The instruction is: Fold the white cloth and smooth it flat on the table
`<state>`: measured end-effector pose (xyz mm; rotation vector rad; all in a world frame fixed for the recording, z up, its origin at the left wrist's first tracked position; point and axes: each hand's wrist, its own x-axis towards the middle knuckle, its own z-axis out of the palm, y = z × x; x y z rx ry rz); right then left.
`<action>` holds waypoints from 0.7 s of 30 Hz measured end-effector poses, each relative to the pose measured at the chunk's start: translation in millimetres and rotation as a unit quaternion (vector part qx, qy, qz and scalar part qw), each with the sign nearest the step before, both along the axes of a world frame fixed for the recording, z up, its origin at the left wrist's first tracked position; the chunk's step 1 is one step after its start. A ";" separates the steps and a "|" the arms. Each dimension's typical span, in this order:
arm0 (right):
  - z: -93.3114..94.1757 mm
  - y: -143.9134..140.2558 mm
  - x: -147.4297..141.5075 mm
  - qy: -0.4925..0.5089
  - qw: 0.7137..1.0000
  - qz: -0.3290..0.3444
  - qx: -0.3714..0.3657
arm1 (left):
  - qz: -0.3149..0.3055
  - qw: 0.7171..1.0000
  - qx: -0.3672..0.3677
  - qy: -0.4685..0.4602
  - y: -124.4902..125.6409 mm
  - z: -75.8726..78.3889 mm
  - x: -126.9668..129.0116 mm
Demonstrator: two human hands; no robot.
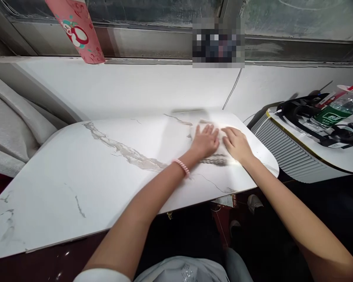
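My left hand (pixel 206 140), with a pink coiled band (pixel 181 167) on its wrist, lies palm down on the white marble-patterned tabletop (pixel 120 137) near its right end. Its fingers are spread. Close by on the right, my right hand (pixel 237 144) also rests flat, fingers stretched forward. Between and under the hands shows a pale, thin, cloth-like piece (pixel 222 150); its edges blend into the bright tabletop, so its exact kind is hard to make out. A grey-brown streaked patch shows just below the hands. Neither hand is wrapped around anything.
A pink patterned tumbler (pixel 82 35) stands on the window ledge, left. A side cabinet (pixel 294 145) at right bears a green-labelled plastic bottle (pixel 332 113) and a black strapped device (pixel 300 117). A cable (pixel 233 90) runs down the wall. Light fabric (pixel 8 121) hangs left.
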<state>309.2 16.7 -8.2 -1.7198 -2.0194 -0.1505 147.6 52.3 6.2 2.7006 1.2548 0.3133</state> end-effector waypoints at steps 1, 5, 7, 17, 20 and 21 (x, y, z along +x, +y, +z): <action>-0.7 -10.3 8.7 -0.009 0.999 -0.040 0.009 | -0.023 1.000 0.002 -0.001 -1.6 -0.1 11.8; -2.6 -47.5 10.0 -0.036 0.993 -0.111 0.031 | -0.090 0.996 0.013 0.001 -19.2 0.7 20.4; -2.8 -60.5 -5.3 -0.041 0.993 -0.108 0.030 | -0.103 0.995 0.012 0.008 -30.2 1.7 4.2; 1.1 -74.7 -172.5 -0.069 0.993 0.096 -0.005 | 0.040 0.998 0.047 0.034 -94.7 -5.5 -179.1; 9.5 -59.2 -235.8 -0.092 0.974 0.206 -0.007 | 0.147 0.986 0.069 0.043 -115.5 -8.4 -247.4; 12.4 -53.6 -257.3 -0.090 0.966 0.241 -0.008 | 0.180 0.980 0.076 0.041 -121.8 -8.8 -269.4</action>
